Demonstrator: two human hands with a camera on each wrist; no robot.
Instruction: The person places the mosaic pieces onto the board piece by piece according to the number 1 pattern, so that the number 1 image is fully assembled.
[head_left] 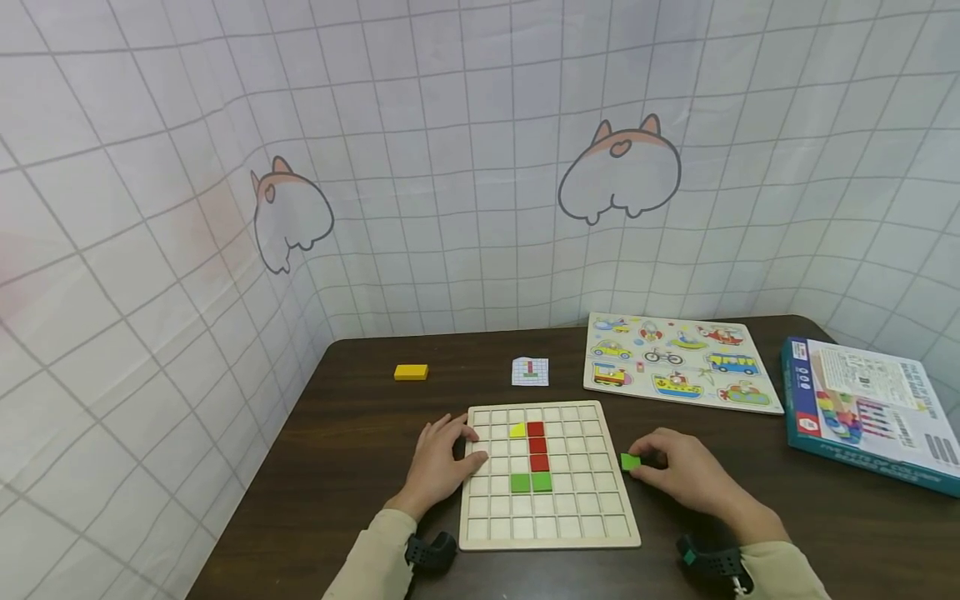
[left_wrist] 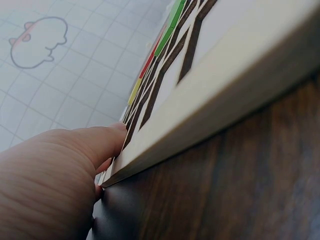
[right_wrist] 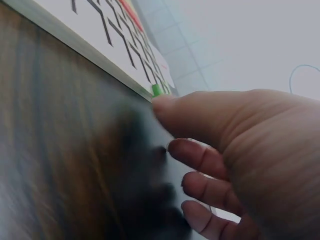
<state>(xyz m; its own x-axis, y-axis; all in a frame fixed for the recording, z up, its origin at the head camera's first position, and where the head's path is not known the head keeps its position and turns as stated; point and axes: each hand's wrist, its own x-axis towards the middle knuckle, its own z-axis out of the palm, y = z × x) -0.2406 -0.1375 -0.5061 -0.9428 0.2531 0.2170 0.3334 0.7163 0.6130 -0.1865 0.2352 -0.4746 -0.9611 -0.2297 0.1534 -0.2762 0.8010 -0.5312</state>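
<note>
A pale wooden grid board (head_left: pixel 585 527) lies on the dark table. It holds a column of red squares (head_left: pixel 537 445), a yellow piece with a slanted side (head_left: pixel 517 430) left of the top red one, and two green squares (head_left: pixel 531 482) below. My left hand (head_left: pixel 438 461) rests at the board's left edge, its thumb (left_wrist: pixel 102 140) lying straight on the rim. Just beyond the right edge, my right hand (head_left: pixel 682 468) pinches a loose green square tile (head_left: pixel 630 462) between thumb and finger. Only a sliver of that tile shows in the right wrist view, past the thumb.
Behind the board lie a yellow block (head_left: pixel 411 372) and a small pattern card (head_left: pixel 530 372). A vehicle picture board (head_left: pixel 678 362) is at the back right, beside a teal-edged box (head_left: pixel 873 412). A white gridded cloth (head_left: pixel 465 250) hangs behind the table.
</note>
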